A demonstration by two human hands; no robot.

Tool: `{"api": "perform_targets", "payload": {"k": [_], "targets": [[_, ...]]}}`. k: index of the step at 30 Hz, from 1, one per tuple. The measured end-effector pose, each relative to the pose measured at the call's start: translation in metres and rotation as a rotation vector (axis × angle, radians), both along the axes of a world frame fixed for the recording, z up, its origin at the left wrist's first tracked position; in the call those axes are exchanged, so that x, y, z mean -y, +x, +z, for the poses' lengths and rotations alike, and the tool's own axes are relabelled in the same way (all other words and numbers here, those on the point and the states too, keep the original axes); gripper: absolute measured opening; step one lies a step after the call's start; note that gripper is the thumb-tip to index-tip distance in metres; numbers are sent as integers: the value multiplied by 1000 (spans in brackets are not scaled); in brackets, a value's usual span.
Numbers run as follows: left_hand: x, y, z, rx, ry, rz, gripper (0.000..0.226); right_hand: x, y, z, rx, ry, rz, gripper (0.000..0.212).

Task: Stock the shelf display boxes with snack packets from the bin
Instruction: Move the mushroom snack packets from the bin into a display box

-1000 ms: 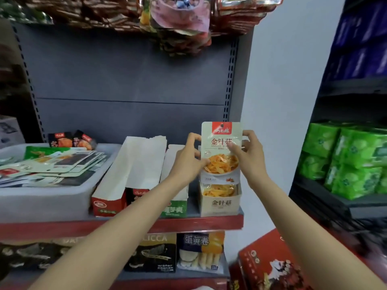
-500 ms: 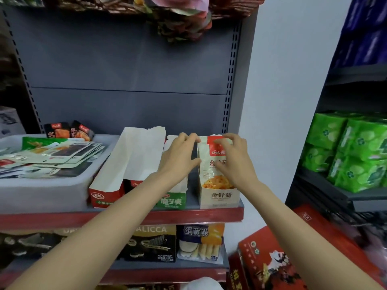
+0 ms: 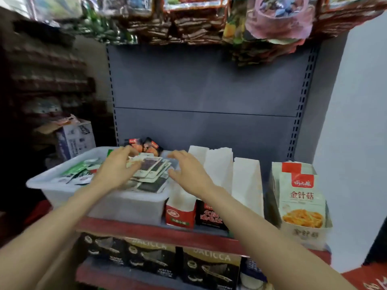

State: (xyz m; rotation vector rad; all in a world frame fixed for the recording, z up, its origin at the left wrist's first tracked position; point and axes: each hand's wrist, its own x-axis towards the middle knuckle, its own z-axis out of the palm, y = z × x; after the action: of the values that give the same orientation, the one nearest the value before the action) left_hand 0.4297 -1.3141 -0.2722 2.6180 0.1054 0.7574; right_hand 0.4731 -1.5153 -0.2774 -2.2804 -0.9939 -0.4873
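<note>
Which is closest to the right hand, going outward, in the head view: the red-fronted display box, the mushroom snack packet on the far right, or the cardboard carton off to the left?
From the right hand:
1. Red-fronted display box, just below the wrist.
2. Mushroom snack packet, far right of the shelf.
3. Cardboard carton, back left, beyond the bin.

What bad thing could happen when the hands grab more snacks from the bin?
The loose fanned pile of flat snack packets lies high at the corner of the translucent white plastic bin; a quick grab by the left hand might push some over the rim. The right hand hovers near the tall white cardboard display boxes, which look light and could tip if bumped.
</note>
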Motion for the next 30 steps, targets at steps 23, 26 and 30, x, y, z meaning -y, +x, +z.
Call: {"api": "perform_targets", "payload": {"k": [23,26,30], "targets": [[-92,17,-27,-140,-244,-179,18,-94,38,-16,-226,54,37,51],[-92,14,-28,-87,-238,-180,16,-93,39,-19,-261,162,70,54],[-90,11,-27,-45,-220,-145,18,-92,38,-17,-306,116,105,39]]}}
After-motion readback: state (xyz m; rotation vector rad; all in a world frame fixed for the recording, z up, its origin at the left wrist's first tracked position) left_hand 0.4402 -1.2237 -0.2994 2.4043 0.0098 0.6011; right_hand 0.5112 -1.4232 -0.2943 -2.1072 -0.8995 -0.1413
